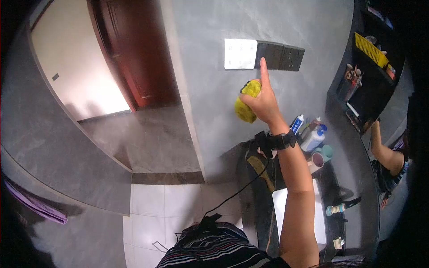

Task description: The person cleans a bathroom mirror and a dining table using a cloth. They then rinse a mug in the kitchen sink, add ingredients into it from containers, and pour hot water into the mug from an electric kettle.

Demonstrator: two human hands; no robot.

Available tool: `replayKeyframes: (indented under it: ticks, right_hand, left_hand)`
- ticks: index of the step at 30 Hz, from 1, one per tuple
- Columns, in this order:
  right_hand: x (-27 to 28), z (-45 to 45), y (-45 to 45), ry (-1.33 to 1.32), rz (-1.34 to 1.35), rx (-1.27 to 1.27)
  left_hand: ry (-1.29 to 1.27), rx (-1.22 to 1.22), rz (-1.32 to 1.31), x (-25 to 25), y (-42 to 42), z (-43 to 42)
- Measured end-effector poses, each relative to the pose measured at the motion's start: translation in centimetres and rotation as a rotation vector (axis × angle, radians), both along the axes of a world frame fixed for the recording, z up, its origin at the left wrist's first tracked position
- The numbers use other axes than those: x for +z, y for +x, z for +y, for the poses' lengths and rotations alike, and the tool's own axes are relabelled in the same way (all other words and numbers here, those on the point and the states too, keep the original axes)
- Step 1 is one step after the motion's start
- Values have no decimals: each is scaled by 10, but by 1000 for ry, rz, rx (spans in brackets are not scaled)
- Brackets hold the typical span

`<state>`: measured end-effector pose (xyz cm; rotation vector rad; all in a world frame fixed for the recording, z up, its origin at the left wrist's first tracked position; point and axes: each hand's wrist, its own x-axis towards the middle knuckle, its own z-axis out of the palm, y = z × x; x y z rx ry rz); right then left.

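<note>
My right hand (261,99) is raised against the grey wall with its index finger stretched upward. The fingertip lies over the left part of a black switch panel (280,56); whether it presses a switch I cannot tell. My thumb and other fingers are closed on a crumpled yellow cloth (245,109) with a dark patch near its top. A white switch plate (240,54) adjoins the black panel on its left. A black strap with a cable (243,186) is on my right wrist. My left hand is out of view.
Below my arm, a dark counter holds a brush (261,173), a toothpaste tube (296,123), a white bottle (313,138), cups (316,161) and a white board (280,207). A mirror (395,120) and shelf with a yellow basket (371,49) are right. A brown door (138,53) stands left.
</note>
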<state>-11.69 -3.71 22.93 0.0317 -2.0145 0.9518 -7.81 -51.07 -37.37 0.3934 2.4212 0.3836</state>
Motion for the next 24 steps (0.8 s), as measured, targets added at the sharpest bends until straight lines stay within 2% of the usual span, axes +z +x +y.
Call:
replayKeyframes:
  ticks: [4,6,7,8,9,10,11,12,14,16,18,20,21,22,23,24]
  right_hand:
    - [19,12,-13,-56,45,25]
    - [30,17,-19,31,35,-142]
    - [29,26,-19,37,31,-124]
    - [27,37,-15,111,-3,-194]
    - [25,35,-23,189,-30,-249]
    - [22,31,-24,246,-3,-276]
    - [14,16,-24,275,34,-258]
    - [4,-1,-28,303,65,-224]
    - [-26,-44,-39,265,26,-14]
    - [-66,-94,-60,186,-147,278]
    - [-103,-144,-87,115,-382,549]
    - [-134,-193,-126,70,-569,737]
    - [-148,-217,-146,49,-660,814]
    - [-157,-239,-167,41,-665,813]
    - [-165,-261,-188,57,-673,842]
    - [-167,-281,-206,73,-683,872]
  left_hand:
    - [-52,7,115,-26,4,35]
    - [-84,10,169,-25,5,48]
    - [-103,-3,221,-28,7,57]
    - [-138,-20,298,-28,9,63]
    - [-268,-68,606,-37,15,71]
    - [-142,115,162,-35,0,12]
    - [-108,226,44,-8,-9,-29]
    - [-68,333,-47,-14,-18,-80]
    - [56,551,-162,5,-36,-168]
    - [240,769,-182,51,-58,-225]
    - [505,827,-137,112,-88,-212]
    - [620,486,138,316,-132,-122]
    - [660,573,6,324,-175,-102]
    - [1068,386,133,199,-227,-116]
    - [1331,251,122,270,-238,-87]
    - [1365,187,109,307,-255,-68]
